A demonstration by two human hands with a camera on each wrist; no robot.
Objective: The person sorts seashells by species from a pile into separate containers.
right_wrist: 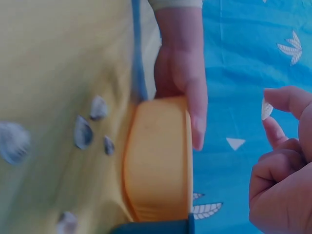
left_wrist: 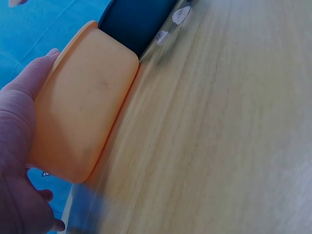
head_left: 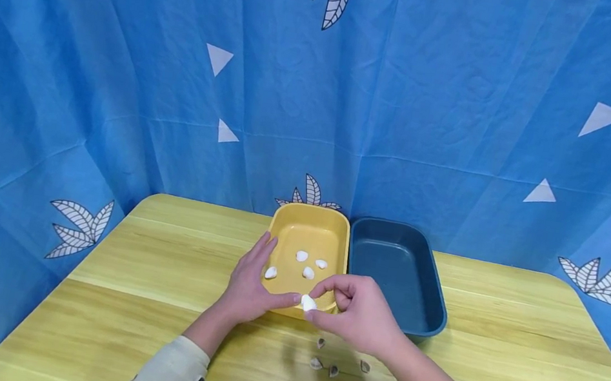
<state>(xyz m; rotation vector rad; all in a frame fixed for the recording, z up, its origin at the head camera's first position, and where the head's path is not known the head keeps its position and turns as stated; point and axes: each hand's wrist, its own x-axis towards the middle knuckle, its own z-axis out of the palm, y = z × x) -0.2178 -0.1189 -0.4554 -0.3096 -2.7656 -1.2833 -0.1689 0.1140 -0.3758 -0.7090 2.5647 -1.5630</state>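
Note:
Between thumb and forefinger, my right hand pinches a white seashell above the near rim of a yellow tray. In the right wrist view the held shell shows fine ridges; the other fingers fold into the palm. My left hand rests at the tray's near left corner, its thumb stretched along the near rim and its fingers straight up the left side. Several white seashells lie inside the yellow tray.
A dark blue tray stands against the yellow tray's right side. Several greyish seashells are scattered on the wooden table in front of the trays. A blue patterned cloth hangs behind the table.

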